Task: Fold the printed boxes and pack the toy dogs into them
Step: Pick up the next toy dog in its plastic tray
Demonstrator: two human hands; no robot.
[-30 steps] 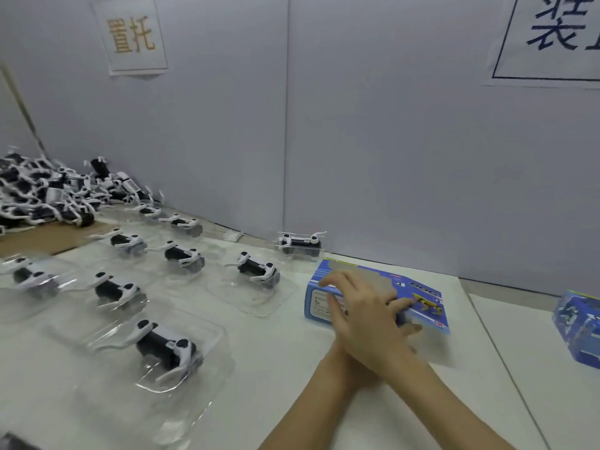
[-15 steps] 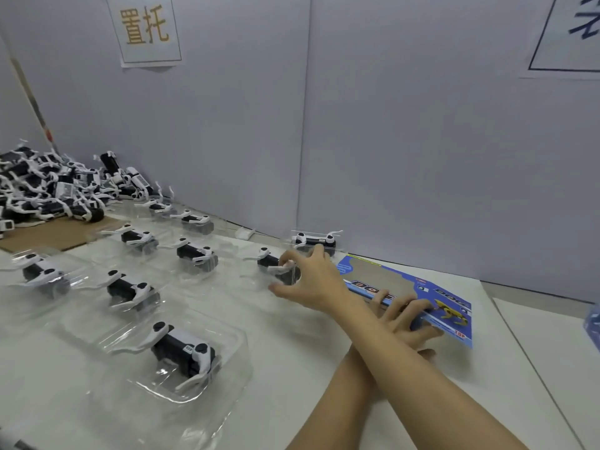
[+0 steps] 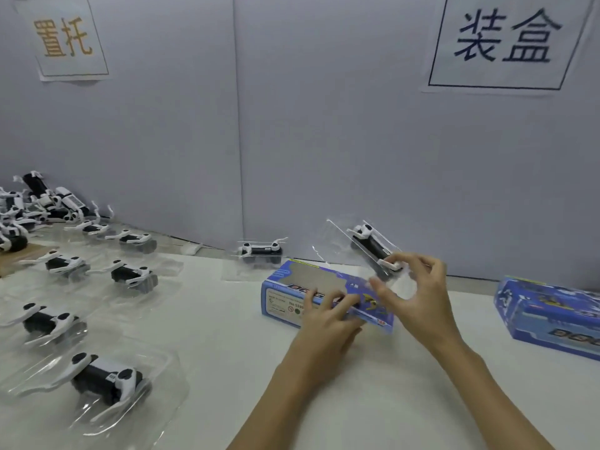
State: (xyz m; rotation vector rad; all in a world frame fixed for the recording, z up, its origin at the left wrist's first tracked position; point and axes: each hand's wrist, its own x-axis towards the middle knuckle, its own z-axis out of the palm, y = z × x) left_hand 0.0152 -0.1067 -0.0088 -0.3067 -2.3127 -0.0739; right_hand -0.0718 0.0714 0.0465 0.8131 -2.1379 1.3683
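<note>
Currently my right hand (image 3: 418,297) pinches one trayed toy dog (image 3: 373,246) above the open-ended box (image 3: 311,287), which my left hand (image 3: 328,316) presses to the table (image 3: 227,336). One packed box (image 3: 548,313) lies at right. Eight trayed dogs (image 3: 130,276) remain unpacked, plus a loose pile (image 3: 35,203).

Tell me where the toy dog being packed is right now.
In the head view, the toy dog in its clear tray is held tilted by the right hand, above the right end of the blue box, near the grey wall.
</note>
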